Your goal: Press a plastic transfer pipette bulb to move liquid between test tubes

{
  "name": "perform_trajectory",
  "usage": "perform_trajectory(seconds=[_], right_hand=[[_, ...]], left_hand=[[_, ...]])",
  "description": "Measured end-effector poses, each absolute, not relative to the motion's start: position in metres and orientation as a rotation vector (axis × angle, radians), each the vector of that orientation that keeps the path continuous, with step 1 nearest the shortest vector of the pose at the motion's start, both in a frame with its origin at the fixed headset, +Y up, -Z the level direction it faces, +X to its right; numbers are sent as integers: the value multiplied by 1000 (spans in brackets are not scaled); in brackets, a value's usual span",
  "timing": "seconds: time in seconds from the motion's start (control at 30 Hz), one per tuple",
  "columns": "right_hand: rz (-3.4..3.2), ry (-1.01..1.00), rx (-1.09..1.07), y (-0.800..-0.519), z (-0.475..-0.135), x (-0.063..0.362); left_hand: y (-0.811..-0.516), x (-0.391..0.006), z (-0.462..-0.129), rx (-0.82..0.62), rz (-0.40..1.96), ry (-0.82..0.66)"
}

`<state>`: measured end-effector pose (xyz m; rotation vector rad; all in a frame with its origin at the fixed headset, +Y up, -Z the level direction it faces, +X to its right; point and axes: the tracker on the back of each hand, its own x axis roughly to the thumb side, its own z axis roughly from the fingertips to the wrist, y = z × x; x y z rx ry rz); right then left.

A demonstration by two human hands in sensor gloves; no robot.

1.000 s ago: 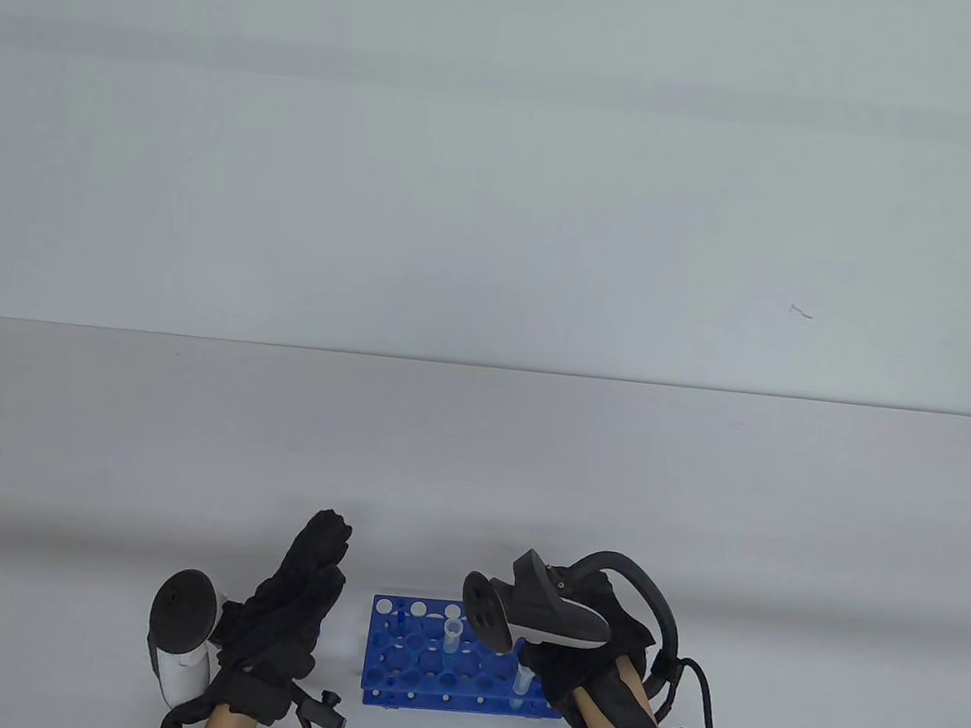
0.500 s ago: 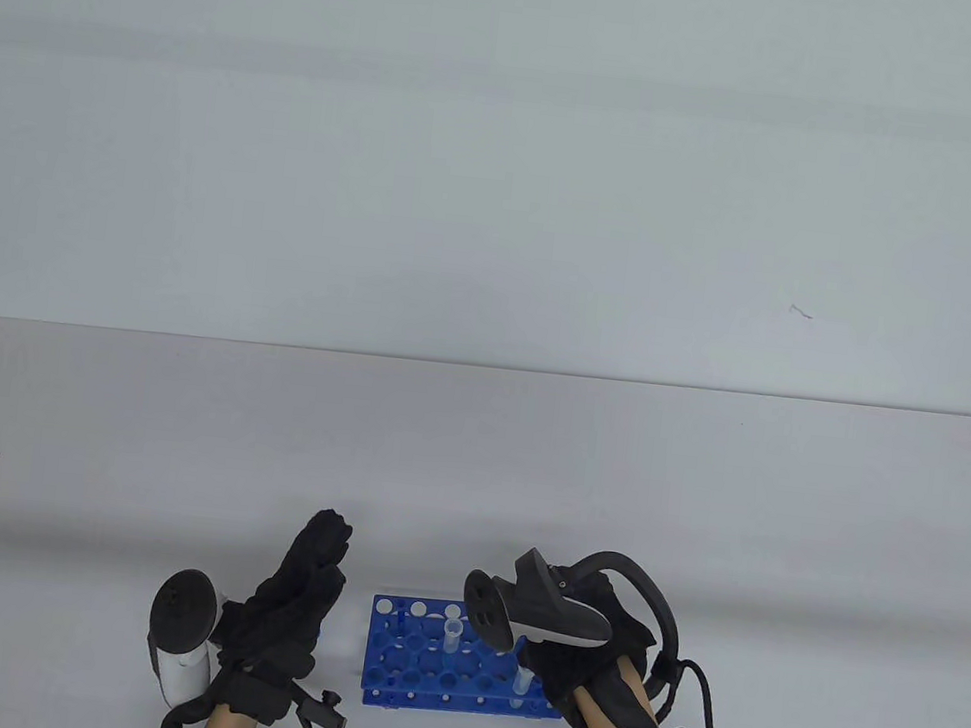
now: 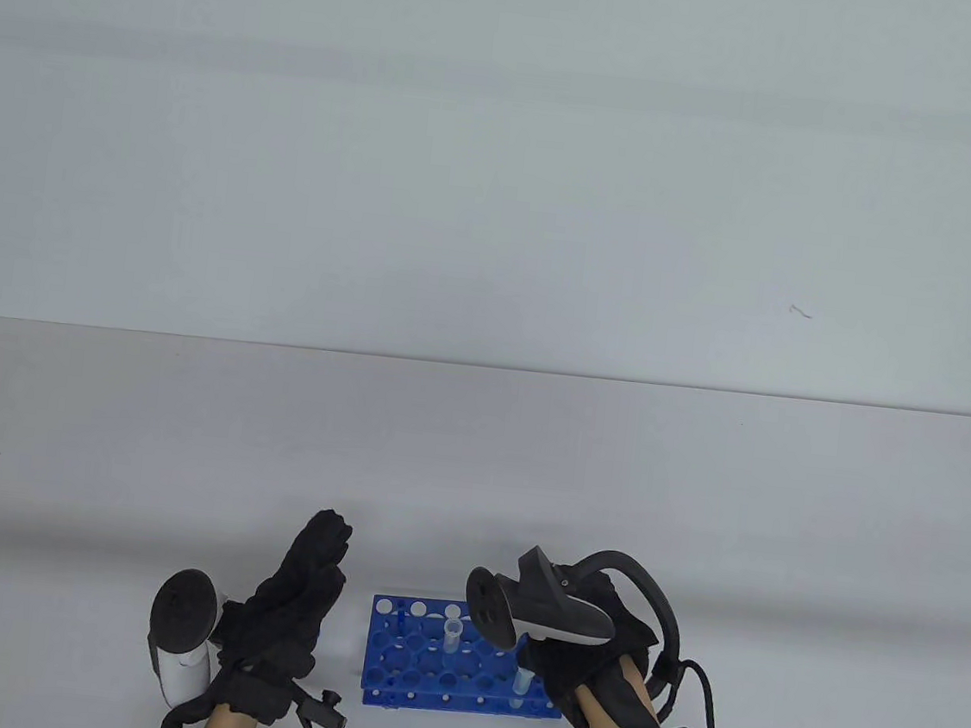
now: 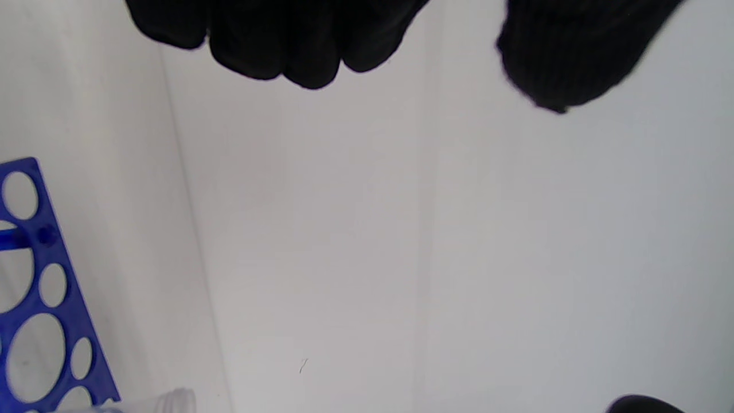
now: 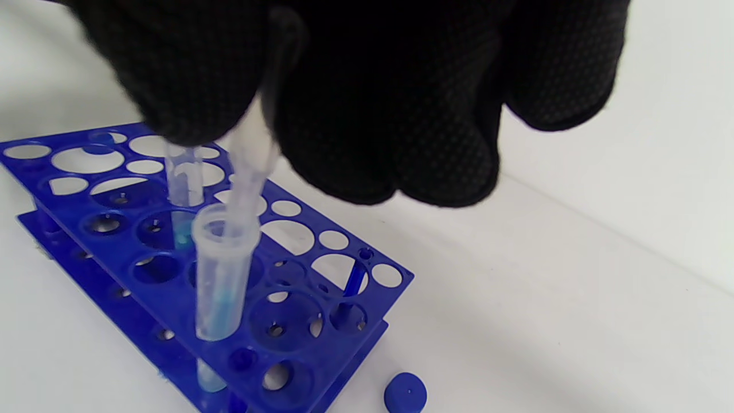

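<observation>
A blue tube rack [image 3: 420, 661] lies near the table's front edge. Two clear test tubes stand in it, one near the middle [image 3: 452, 635] and one at the front right [image 3: 519, 684]. My right hand [image 3: 571, 664] hovers over the rack's right end and grips a clear plastic pipette [image 5: 252, 155]. Its stem dips into the nearer tube [image 5: 221, 269], which holds blue liquid. The other tube [image 5: 183, 183] stands just behind. My left hand [image 3: 317, 563] stands on edge left of the rack, fingers [image 4: 275, 40] straight, holding nothing.
A small blue cap [image 5: 405, 393] lies on the table beside the rack's near corner. The rack corner [image 4: 46, 298] shows at the left of the left wrist view. The white table [image 3: 475, 467] stretches far behind the rack.
</observation>
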<state>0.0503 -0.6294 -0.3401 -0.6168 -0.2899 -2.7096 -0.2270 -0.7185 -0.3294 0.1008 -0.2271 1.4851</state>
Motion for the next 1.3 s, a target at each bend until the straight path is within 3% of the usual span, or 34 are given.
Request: perform_trajectory(seconds=[1.07,1.3], right_hand=[[-2735,-249,-620,-630,-342,53],[-2802,-153,-620,-608,-336,63]], left_hand=[[-719,-227,-330,103,1487,-228],[-718,-227,-329,103,1487,-228]])
